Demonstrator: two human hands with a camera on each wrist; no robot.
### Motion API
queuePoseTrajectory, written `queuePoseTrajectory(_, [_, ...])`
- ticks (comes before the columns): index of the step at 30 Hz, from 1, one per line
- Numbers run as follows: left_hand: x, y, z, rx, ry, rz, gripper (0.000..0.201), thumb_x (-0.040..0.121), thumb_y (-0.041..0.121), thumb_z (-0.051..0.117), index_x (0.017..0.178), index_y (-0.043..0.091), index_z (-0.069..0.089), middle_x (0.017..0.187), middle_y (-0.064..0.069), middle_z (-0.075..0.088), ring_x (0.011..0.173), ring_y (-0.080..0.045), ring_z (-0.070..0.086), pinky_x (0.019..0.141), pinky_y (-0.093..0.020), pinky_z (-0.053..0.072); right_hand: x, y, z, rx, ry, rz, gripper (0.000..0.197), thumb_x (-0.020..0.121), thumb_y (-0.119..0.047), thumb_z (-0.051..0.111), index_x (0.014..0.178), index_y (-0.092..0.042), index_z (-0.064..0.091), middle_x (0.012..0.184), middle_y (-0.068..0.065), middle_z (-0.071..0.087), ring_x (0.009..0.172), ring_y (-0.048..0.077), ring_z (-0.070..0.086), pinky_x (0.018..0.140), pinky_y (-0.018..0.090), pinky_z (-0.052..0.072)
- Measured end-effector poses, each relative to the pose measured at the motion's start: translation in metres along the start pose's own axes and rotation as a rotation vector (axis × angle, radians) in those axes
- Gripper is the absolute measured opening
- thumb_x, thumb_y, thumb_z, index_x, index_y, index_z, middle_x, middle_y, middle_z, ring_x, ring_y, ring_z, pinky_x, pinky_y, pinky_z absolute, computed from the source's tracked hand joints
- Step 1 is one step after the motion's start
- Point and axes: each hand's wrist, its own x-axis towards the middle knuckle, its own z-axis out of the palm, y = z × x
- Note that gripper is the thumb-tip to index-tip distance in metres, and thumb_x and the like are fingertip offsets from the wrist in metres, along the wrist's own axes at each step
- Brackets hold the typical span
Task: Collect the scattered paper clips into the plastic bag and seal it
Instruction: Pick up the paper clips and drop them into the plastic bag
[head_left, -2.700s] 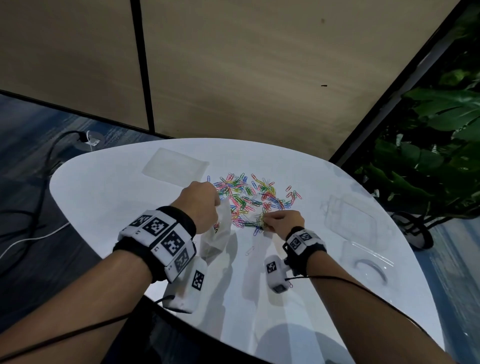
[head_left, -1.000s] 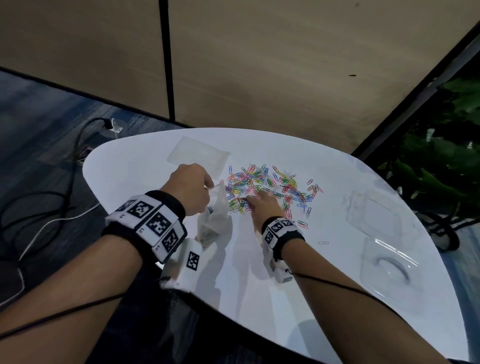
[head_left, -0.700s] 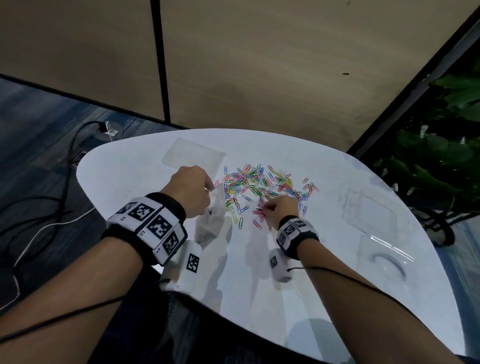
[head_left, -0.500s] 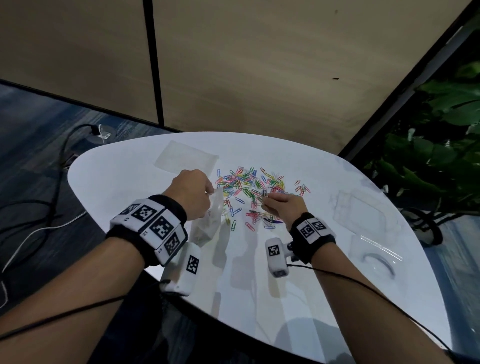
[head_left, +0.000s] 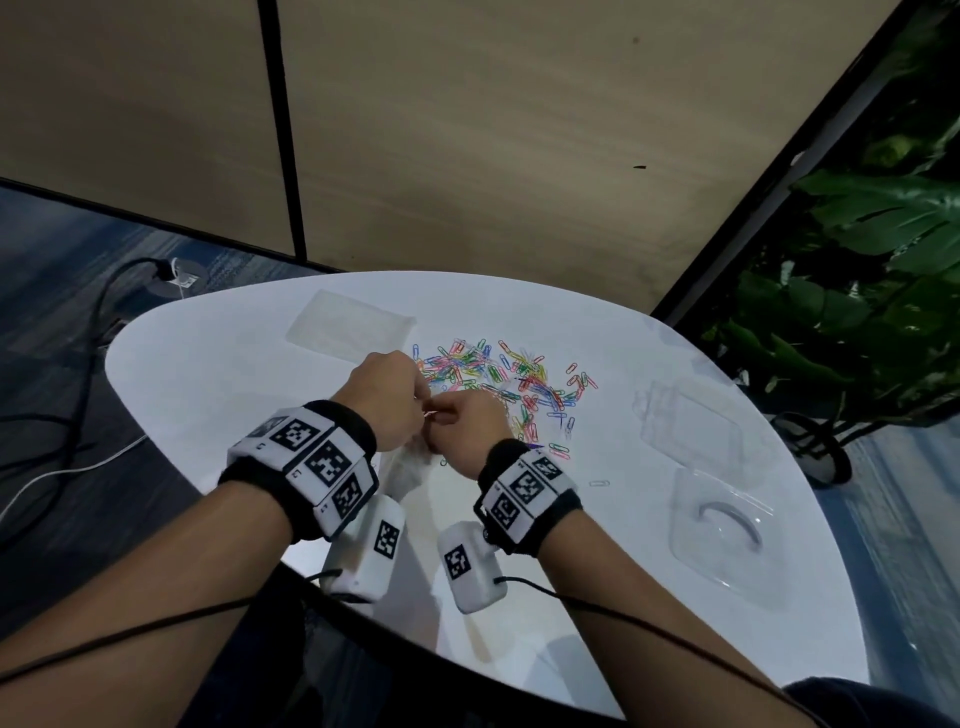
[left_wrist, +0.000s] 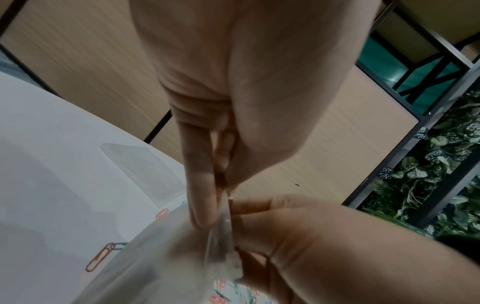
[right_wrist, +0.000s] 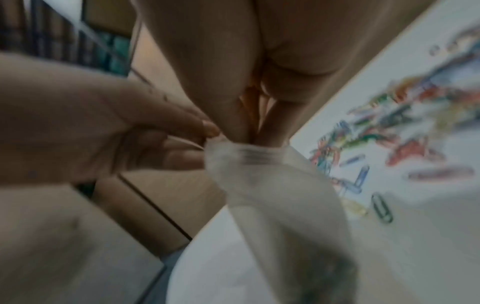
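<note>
A heap of coloured paper clips (head_left: 498, 374) lies in the middle of the white table (head_left: 208, 395). My left hand (head_left: 418, 410) pinches the top rim of a clear plastic bag (head_left: 410, 467), which hangs down to the table. My right hand (head_left: 436, 415) is at the bag's mouth with its fingertips bunched together. In the right wrist view those fingertips (right_wrist: 241, 127) point down into the open bag (right_wrist: 272, 185), and something orange shows between them. The left wrist view shows my left hand (left_wrist: 215, 195) on the rim, close against my right hand (left_wrist: 246, 226).
A second flat clear bag (head_left: 350, 330) lies at the far left of the table. Clear plastic blister shells (head_left: 691, 421) (head_left: 727, 540) lie to the right, with a stray clip (head_left: 599, 483) beside them. A leafy plant (head_left: 857, 260) stands right of the table, and cables cross the floor on the left.
My right hand pinched clips at the near edge of the heap, then moved left to the bag's mouth. My left hand kept holding the bag.
</note>
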Motion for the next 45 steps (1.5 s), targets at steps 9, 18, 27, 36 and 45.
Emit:
queuePoseTrajectory(9, [-0.003, 0.003, -0.003, 0.004, 0.005, -0.02, 0.034, 0.091, 0.0, 0.053, 0.116, 0.011, 0.073, 0.115, -0.019, 0.067, 0.1, -0.034, 0.07, 0.087, -0.037, 0.059, -0.011, 0.007, -0.049, 0.204, -0.002, -0.042, 0.024, 0.09, 0.004, 0.055, 0.099, -0.007, 0.074, 0.089, 0.008, 0.073, 0.076, 0.023, 0.069, 0.072, 0.025, 0.059])
queuePoseTrajectory(18, [-0.008, 0.002, -0.007, 0.022, -0.002, -0.027, 0.037, 0.092, 0.0, 0.052, 0.123, 0.009, 0.069, 0.117, -0.019, 0.068, 0.104, -0.034, 0.069, 0.097, -0.038, 0.055, -0.015, 0.152, -0.069, -0.459, 0.108, 0.759, 0.084, 0.091, -0.049, 0.054, 0.154, -0.015, 0.01, 0.156, 0.017, 0.02, 0.142, 0.039, 0.026, 0.111, 0.05, 0.033])
queuePoseTrajectory(27, [-0.005, -0.002, -0.01, 0.034, -0.006, -0.033, 0.034, 0.087, -0.003, 0.053, 0.113, 0.008, 0.073, 0.111, -0.018, 0.069, 0.099, -0.034, 0.069, 0.092, -0.038, 0.058, 0.033, 0.105, -0.011, -0.523, 0.016, 0.384, 0.073, 0.097, -0.042, 0.046, 0.156, -0.025, 0.007, 0.164, 0.008, -0.001, 0.149, 0.038, 0.005, 0.117, 0.052, 0.024])
queuePoseTrajectory(36, [-0.005, -0.001, -0.011, 0.091, -0.022, -0.022, 0.036, 0.09, -0.002, 0.053, 0.121, 0.006, 0.07, 0.119, -0.015, 0.067, 0.099, -0.034, 0.07, 0.093, -0.039, 0.058, 0.046, 0.084, 0.002, -0.921, -0.018, 0.038, 0.023, 0.089, 0.003, 0.051, 0.101, -0.004, 0.069, 0.106, 0.014, 0.067, 0.097, 0.027, 0.065, 0.085, 0.032, 0.054])
queuePoseTrajectory(45, [-0.004, 0.003, -0.011, 0.167, -0.026, -0.006, 0.026, 0.087, -0.005, 0.05, 0.084, 0.019, 0.057, 0.091, -0.013, 0.066, 0.08, -0.032, 0.071, 0.084, -0.04, 0.062, 0.036, 0.096, -0.058, 0.317, 0.262, 0.417, 0.009, 0.073, -0.007, 0.083, 0.081, -0.009, 0.079, 0.084, 0.01, 0.077, 0.079, 0.024, 0.074, 0.088, 0.037, 0.058])
